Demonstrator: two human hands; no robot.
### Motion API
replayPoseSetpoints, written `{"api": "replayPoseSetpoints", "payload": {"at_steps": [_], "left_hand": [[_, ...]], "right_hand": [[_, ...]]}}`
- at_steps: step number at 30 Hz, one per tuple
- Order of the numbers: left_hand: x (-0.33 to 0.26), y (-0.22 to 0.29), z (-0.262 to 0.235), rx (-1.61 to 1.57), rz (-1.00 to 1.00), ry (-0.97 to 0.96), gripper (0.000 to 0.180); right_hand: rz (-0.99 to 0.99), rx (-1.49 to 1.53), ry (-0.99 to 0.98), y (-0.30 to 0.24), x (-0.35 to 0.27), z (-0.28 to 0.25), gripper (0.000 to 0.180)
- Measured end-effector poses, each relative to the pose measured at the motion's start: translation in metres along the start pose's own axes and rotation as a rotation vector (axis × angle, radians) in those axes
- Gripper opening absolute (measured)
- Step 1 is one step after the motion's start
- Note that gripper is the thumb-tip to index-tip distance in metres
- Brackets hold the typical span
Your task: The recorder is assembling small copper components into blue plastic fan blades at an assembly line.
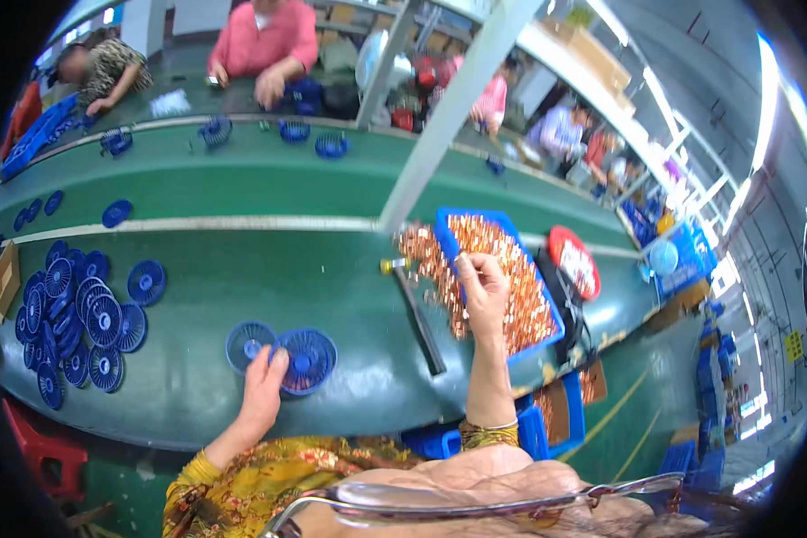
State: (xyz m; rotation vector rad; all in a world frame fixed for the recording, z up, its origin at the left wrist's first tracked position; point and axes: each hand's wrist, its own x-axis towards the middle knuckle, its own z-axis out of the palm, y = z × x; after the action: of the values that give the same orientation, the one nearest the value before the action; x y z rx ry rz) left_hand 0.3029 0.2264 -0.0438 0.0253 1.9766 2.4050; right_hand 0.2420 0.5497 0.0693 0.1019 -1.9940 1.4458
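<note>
My left hand (264, 381) is closed on the near edge of a blue round slatted grille (308, 363), which lies on the green work surface. Another blue grille (245, 341) touches it on the left, partly behind my fingers. Over a blue tray (504, 218) heaped with small copper-coloured metal pieces (527, 309), my right hand (485, 291) is raised in a pinch. What sits between those fingertips is too small to make out. Copper pieces also spill over the tray's left side. Left of the tray lies a hammer (419, 325) with a black handle and yellowish head.
Many blue grilles (103, 318) are piled at the left. A red round dish (576, 263) stands right of the tray. A white slanted post (448, 125) rises behind. Across the green belt (269, 184), blue parts lie before co-workers. A red stool (49, 453) is at lower left.
</note>
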Motion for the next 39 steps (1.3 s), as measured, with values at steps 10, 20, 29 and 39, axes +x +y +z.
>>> {"api": "replayPoseSetpoints", "payload": {"at_steps": [10,20,29,39], "left_hand": [[0.003,0.004,-0.010,0.055,0.054,-0.115,0.028],[0.002,0.002,-0.018,-0.097,-0.011,-0.074,0.029],[-0.008,0.024,-0.017,0.026,-0.046,-0.048,0.029],[-0.001,0.023,-0.009,0.056,-0.012,-0.063,0.032]], "right_hand": [[-1.000,-0.533,0.277,-0.181,0.250,0.090,0.012],[-0.485,-0.589,0.230,-0.185,0.425,0.139,0.029],[-0.336,0.177,-0.131,-0.105,0.213,0.090,0.021],[0.275,-0.503,-0.150,0.090,0.006,0.004,0.017]]}}
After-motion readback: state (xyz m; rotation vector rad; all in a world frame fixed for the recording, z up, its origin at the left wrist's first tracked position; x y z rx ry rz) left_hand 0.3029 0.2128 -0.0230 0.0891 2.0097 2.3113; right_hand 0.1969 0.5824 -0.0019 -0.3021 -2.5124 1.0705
